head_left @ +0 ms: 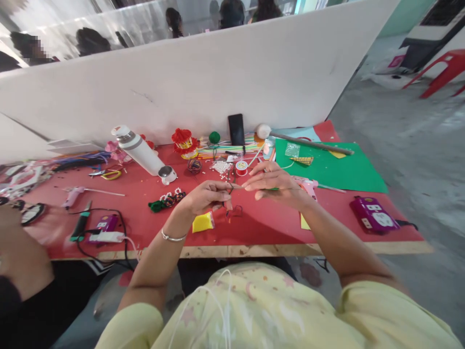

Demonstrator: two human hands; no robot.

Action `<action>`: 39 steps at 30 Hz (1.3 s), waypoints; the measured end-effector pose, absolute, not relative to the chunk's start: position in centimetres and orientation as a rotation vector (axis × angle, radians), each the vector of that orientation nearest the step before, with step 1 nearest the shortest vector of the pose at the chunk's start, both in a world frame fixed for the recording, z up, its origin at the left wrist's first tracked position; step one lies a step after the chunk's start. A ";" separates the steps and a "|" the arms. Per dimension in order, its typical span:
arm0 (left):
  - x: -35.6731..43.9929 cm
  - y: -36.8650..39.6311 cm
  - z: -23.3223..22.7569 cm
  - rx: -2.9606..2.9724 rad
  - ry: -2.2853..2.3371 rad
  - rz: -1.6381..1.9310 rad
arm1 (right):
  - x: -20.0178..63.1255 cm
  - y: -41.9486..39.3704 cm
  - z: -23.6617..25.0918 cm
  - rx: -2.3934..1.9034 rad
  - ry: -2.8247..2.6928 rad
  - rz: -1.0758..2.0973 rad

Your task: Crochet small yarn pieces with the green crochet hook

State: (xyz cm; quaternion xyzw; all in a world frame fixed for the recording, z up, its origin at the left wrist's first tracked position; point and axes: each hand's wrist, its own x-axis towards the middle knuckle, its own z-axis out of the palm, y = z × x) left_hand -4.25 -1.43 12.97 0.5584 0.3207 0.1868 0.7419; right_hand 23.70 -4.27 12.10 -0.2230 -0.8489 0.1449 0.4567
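Thin dark wire [254, 188] pinched between left hand [207, 195] and right hand [274, 183], both closed on it, above red table [145, 194]; yellow packet [202, 222] just beneath.

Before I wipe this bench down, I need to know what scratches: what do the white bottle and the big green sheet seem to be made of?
The white bottle looks like painted metal or hard plastic: a smooth satin body with a silvery band under its cap. Which one, I cannot tell. The green sheet looks like matte craft paper or thin foam: flat, dull, with clean straight edges, lying on the red table.
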 end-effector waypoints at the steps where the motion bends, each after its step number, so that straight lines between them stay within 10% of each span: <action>1: -4.2 -1.4 13.1 1.222 0.702 0.393 | 23.8 -4.2 12.5 -0.542 -2.115 0.377; 16: -1.9 -2.2 12.1 1.434 0.748 0.537 | 19.1 -5.3 7.4 -0.652 -1.206 1.115; 39: 0.2 -4.0 8.8 1.574 0.893 0.931 | 17.7 -7.5 7.2 -0.873 -1.417 0.439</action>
